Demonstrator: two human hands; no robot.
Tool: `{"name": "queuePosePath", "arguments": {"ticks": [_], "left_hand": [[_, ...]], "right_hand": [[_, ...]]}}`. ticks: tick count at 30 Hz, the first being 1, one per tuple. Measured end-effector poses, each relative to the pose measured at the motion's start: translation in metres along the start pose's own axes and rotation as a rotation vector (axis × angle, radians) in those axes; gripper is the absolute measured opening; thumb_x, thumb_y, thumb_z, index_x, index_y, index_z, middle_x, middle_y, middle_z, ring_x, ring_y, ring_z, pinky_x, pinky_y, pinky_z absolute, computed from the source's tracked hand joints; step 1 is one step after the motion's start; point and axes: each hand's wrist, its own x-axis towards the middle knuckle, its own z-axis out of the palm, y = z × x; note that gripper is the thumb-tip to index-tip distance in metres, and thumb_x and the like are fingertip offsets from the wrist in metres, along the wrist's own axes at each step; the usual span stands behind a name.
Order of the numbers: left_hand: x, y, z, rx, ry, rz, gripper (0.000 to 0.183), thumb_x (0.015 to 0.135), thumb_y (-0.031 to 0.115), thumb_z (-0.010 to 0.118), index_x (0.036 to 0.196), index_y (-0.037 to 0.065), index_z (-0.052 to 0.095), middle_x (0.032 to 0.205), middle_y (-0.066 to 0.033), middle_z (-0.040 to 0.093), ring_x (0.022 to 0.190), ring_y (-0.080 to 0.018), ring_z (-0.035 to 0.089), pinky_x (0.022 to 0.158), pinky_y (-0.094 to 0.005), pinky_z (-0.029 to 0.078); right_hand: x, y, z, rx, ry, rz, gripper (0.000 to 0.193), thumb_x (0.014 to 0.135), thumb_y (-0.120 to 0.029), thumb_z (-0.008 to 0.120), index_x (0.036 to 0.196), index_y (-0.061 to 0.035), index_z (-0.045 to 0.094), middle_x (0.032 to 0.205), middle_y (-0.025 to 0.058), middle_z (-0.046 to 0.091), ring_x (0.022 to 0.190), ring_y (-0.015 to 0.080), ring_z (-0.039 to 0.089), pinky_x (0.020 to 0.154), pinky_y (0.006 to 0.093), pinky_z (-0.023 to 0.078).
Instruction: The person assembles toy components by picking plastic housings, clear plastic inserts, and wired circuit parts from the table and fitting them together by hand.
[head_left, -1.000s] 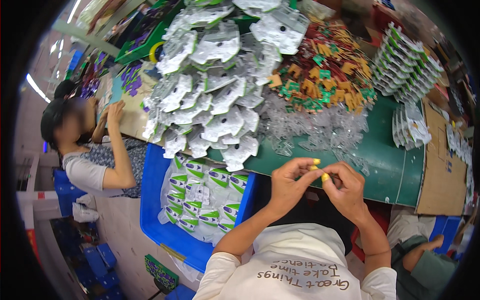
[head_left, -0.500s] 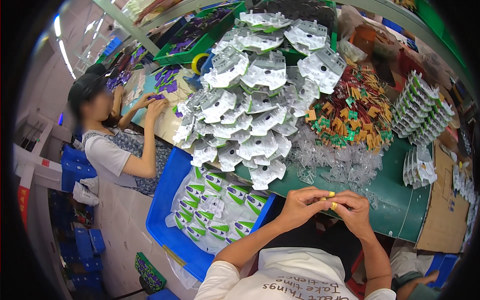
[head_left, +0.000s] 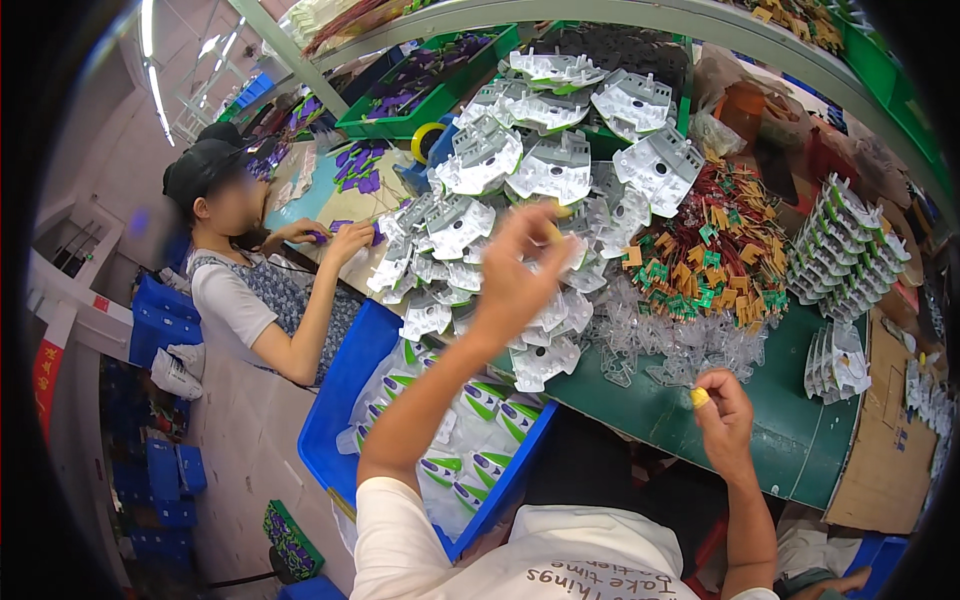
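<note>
The left hand (head_left: 520, 270), fingers loosely curled and blurred, is hovering over the white plastic card trays (head_left: 480, 240) piled on the green worktop (head_left: 780, 440). At four o'clock, the right hand (head_left: 722, 415) is pinching closed, yellow fingertip cap showing. At seven o'clock, a blue bin (head_left: 345, 390) is holding bagged green-and-white packets (head_left: 470, 410).

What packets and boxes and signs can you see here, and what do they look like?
Shiny clear packets with green and white cards: piled in the blue plastic bin, lower left.
White moulded plastic trays: heaped mid-table, under the blurred left hand.
Stacked white-and-green carded packs: far right.
Red hanging sign: left wall.
Right hand: yellow fingertip cover, by the clear plastic pieces.
</note>
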Motion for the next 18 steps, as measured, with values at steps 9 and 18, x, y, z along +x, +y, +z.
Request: {"name": "queuePosePath", "arguments": {"ticks": [9, 18], "left_hand": [[0.071, -0.059, -0.065, 0.906, 0.305, 0.418, 0.023, 0.076, 0.01, 0.07, 0.099, 0.006, 0.064, 0.099, -0.0073, 0.064, 0.101, -0.0266, 0.056, 0.093, -0.0416, 0.035], [-0.104, 0.02, 0.027, 0.648, -0.049, 0.727, 0.015, 0.074, 0.005, 0.068, 0.088, 0.012, 0.066, 0.096, -0.0033, 0.066, 0.094, -0.0204, 0.065, 0.097, -0.0466, 0.036]], "right_hand": [[-0.02, -0.002, 0.0, -0.145, -0.052, 0.041, 0.007, 0.087, 0.002, 0.059, 0.093, -0.0012, 0.056, 0.078, -0.0036, 0.048, 0.061, 0.0004, 0.042, 0.051, 0.0188, 0.033], [-0.047, 0.009, -0.039, -0.337, 0.105, 0.07, 0.004, 0.088, -0.002, 0.058, 0.09, -0.0018, 0.056, 0.076, -0.0037, 0.049, 0.061, 0.0016, 0.04, 0.053, 0.0197, 0.032]]}}
